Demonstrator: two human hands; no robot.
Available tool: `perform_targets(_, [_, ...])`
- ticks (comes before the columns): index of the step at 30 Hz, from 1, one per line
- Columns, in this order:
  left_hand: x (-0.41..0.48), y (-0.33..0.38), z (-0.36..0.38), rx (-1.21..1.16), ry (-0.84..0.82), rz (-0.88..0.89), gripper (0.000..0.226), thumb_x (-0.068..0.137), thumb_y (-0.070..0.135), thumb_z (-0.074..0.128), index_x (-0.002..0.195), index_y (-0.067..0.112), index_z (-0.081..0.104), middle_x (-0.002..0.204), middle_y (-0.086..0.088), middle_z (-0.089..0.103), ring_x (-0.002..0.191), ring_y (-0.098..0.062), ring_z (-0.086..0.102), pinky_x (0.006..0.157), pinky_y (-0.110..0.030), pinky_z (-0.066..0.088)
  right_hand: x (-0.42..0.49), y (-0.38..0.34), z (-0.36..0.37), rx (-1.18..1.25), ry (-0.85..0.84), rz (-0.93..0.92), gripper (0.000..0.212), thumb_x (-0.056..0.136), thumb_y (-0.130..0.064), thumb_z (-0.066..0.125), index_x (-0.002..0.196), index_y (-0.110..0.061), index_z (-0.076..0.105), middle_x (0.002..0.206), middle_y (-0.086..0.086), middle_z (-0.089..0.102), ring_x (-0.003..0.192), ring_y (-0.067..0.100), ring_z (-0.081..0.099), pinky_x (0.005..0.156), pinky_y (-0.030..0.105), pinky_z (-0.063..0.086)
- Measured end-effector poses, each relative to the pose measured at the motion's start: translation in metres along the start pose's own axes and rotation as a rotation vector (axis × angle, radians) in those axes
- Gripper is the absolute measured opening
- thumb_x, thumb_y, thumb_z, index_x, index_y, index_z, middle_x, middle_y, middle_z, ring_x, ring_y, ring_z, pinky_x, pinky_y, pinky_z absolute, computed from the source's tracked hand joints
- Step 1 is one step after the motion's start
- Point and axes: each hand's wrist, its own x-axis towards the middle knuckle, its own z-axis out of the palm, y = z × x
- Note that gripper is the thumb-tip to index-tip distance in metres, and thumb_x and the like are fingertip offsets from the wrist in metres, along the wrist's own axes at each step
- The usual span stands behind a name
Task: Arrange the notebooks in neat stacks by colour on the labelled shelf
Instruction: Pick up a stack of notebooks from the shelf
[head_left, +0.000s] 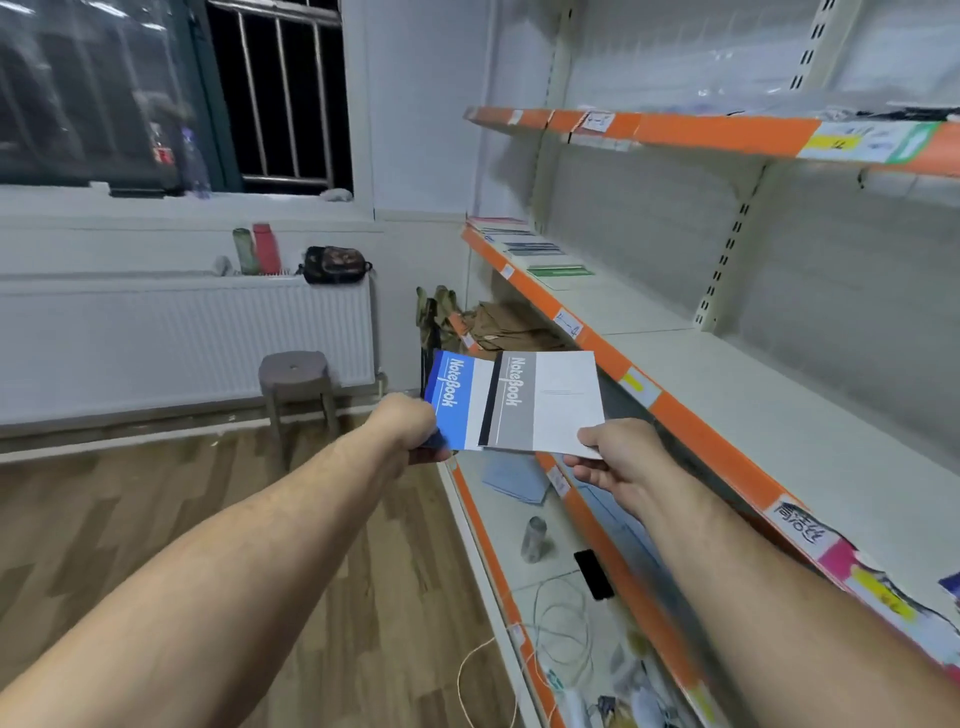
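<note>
Here, one blue notebook, one grey notebook, both held.

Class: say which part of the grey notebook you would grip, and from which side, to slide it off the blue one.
Pinch the grey notebook at its near right corner, from the right: it lies flat, spine edge overlapping the blue notebook, and that corner juts free.

Shop: orange-edged labelled shelving
</note>
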Motion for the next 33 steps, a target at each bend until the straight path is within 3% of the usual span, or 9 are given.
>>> perform_targets(5, [0.071,0.046,0.003,-0.001,0.045,-0.014,0.007,0.093,-0.007,0.051,0.097,-0.001,0.052,0.097,-0.021,0.066,0.074,-0.029,0.067,0.045,-0.028,0.053,0.084,-0.041,0.024,-0.014,-0.069,-0.004,0.018,0.097,0.001,0.047,0.112,0.002,0.057,0.081,0.017,0.066,0.06,0.019,0.061,0.047,0.023,0.052])
perform_targets(8, [0.107,0.07,0.002,0.002,0.072,0.009,0.009,0.091,-0.009,0.051,0.094,-0.001,0.05,0.092,-0.021,0.064,0.071,-0.03,0.065,0.038,-0.023,0.046,0.132,-0.063,0.037,-0.016,-0.106,-0.032,0.018,0.097,0.001,0.048,0.111,-0.001,0.058,0.085,0.015,0.067,0.057,0.017,0.063,0.052,0.025,0.053])
perform_targets(14, [0.185,0.096,-0.003,-0.005,0.095,0.009,0.006,0.097,0.0,0.051,0.092,0.003,0.05,0.09,-0.017,0.067,0.068,-0.025,0.068,0.048,-0.028,0.051,0.212,-0.084,0.077,-0.02,-0.113,-0.019,0.015,0.095,0.001,0.049,0.104,-0.001,0.062,0.079,0.016,0.068,0.056,0.018,0.062,0.051,0.026,0.052])
perform_targets(19, [0.269,0.115,-0.014,-0.016,0.084,-0.009,0.01,0.1,0.006,0.052,0.09,0.005,0.049,0.094,-0.017,0.068,0.078,-0.027,0.071,0.064,-0.033,0.058,0.272,-0.103,0.122,-0.021,-0.079,-0.022,0.012,0.095,0.001,0.05,0.091,-0.004,0.06,0.074,0.016,0.067,0.059,0.02,0.061,0.054,0.028,0.051])
perform_targets(23, [0.35,0.138,-0.027,-0.056,0.041,0.015,0.013,0.099,0.0,0.047,0.087,0.005,0.05,0.095,-0.017,0.069,0.08,-0.028,0.072,0.07,-0.035,0.061,0.326,-0.126,0.163,-0.026,-0.022,-0.041,0.013,0.095,0.0,0.05,0.101,-0.001,0.061,0.072,0.015,0.067,0.059,0.019,0.063,0.05,0.026,0.051])
perform_targets(28, [0.442,0.185,-0.051,-0.044,-0.035,0.043,0.017,0.099,-0.003,0.046,0.085,0.004,0.052,0.083,-0.012,0.066,0.069,-0.023,0.068,0.048,-0.025,0.056,0.388,-0.166,0.221,-0.015,0.037,-0.014,0.018,0.097,-0.002,0.05,0.111,0.002,0.061,0.074,0.015,0.067,0.059,0.018,0.062,0.046,0.023,0.051])
perform_targets(33, [0.529,0.222,-0.068,-0.027,-0.077,0.083,0.017,0.099,-0.005,0.044,0.086,0.004,0.051,0.082,-0.01,0.064,0.07,-0.021,0.066,0.06,-0.029,0.058,0.442,-0.2,0.265,0.053,0.1,-0.019,0.015,0.096,0.004,0.048,0.09,-0.004,0.058,0.061,0.011,0.065,0.057,0.02,0.059,0.052,0.026,0.051])
